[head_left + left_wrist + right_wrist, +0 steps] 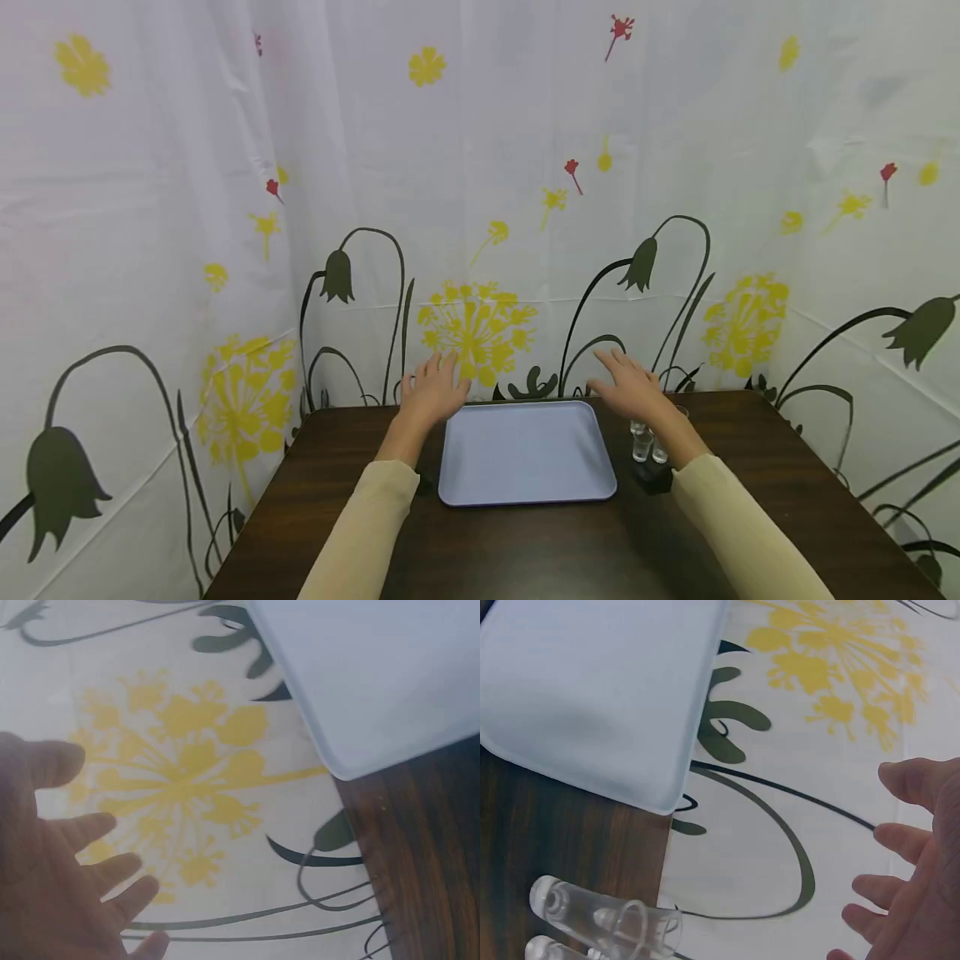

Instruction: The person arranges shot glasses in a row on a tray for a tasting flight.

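While your left hand (433, 390) and right hand (632, 392) hold nothing, fingers (116, 871) loosely spread, a smooth, round-cornered tray (527, 454) lies on the wood-grained worktop (525, 550), near transparent cups (592, 911).

The right forearm (678, 435) partly hides the clear glasses (642, 447) (number unclear).

Lower left, I spread my left hand (67, 862); upper right, a pale round-cornered tray (382, 675); lower right, dark wooden worktop (427, 855).
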A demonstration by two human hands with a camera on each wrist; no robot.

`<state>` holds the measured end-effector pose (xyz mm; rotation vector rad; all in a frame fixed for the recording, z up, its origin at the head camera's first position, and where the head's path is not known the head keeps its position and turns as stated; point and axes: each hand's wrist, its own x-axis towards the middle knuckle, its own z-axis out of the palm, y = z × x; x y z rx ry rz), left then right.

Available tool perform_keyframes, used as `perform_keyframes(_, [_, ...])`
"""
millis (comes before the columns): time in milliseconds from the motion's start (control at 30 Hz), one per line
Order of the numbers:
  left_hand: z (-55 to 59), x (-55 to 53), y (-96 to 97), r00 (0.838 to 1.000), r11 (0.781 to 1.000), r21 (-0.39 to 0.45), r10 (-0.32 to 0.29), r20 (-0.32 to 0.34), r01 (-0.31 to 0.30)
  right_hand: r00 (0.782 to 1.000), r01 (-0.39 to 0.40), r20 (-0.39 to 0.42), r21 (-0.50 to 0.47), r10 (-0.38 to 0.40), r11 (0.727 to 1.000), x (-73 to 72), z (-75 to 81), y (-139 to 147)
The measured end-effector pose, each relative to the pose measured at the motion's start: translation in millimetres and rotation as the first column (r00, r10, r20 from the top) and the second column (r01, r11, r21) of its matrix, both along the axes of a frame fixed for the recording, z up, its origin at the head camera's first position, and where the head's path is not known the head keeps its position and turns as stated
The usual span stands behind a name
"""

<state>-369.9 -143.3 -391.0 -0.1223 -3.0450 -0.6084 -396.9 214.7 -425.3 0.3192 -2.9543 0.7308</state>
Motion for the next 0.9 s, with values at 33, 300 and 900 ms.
perform_keyframes(33, [1.2, 3.6, 0.2, 0.999, 1.0, 0.016, 0.013, -0.03, -0.013, 1.0, 0.002, -0.021, -0.019, -0.003, 1.0, 2.8, -1.1, 3])
perform_keyframes(300, [-10.2, 33.0, -14.4, 0.989, 0.97, 0.231, 0.106, -0.105, -0.079, 0.996, -0.04, -0.083, -0.251, 0.02, 0.967, 31.3, -14.1, 34])
perform_keyframes(900, [-97.7, 66.2, -29.9, 0.987, 0.923, 0.353, 0.134, 0.087, -0.156, 0.971, 0.202, 0.141, -0.05, -0.193, 0.978, 66.8, -30.1, 53])
